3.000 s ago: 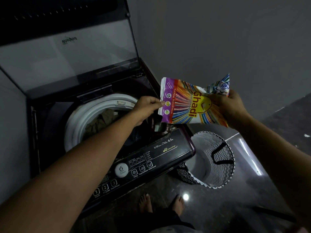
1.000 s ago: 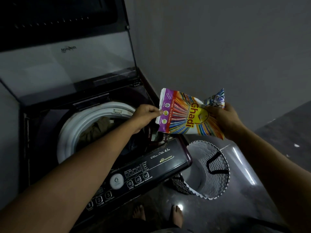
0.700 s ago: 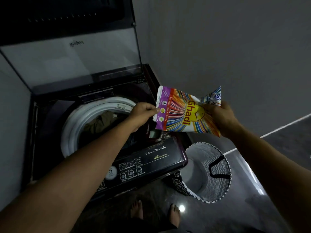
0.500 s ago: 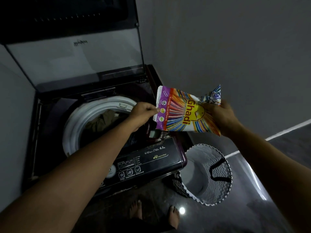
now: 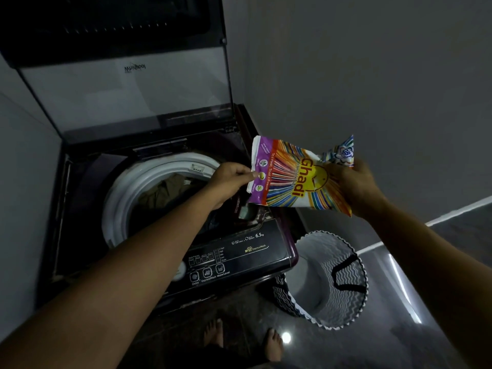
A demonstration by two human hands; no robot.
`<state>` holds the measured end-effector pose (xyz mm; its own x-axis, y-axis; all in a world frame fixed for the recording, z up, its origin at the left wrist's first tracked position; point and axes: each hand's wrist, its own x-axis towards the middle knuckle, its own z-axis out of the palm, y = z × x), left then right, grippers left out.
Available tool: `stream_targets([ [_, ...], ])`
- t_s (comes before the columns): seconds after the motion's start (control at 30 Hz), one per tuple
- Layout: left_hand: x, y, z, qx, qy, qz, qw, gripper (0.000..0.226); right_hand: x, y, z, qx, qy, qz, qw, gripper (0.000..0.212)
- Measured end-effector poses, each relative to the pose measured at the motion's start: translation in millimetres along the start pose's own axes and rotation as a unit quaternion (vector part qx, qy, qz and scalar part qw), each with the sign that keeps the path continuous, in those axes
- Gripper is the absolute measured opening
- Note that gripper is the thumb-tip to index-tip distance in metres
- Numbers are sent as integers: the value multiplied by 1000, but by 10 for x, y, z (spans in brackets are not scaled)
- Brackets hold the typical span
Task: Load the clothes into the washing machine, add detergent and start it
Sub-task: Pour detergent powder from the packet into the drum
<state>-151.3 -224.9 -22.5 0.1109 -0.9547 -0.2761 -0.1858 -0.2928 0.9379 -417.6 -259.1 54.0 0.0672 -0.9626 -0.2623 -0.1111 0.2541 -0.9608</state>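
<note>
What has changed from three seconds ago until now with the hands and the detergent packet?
Nothing clear; only the view shifts. The left hand still pinches the purple end of the packet and the right hand still grips its other end, above the right front corner of the washer. The lid stays up, clothes stay in the drum, the basket stays on the floor.
</note>
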Motion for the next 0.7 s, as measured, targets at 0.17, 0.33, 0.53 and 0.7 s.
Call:
stream_targets([
  [0.17, -8, -29, 1, -1, -8, 0, 1000, 19, -23, -6, -20, 2, -10, -3, 1000, 16],
  [0.33, -19, 11, -3, 4, -11, -3, 1000, 21, 1, 55, -57, 0, -6, 4, 1000, 15],
  [0.53, -32, 234, 23, 56, -7, 9, 998, 21, 33, 268, -188, 67, 27, 66, 995, 12],
  [0.7, -86, 552, 40, 102, -29, 25, 994, 20, 32, 505, -281, 167, -9, 132, 977, 40],
])
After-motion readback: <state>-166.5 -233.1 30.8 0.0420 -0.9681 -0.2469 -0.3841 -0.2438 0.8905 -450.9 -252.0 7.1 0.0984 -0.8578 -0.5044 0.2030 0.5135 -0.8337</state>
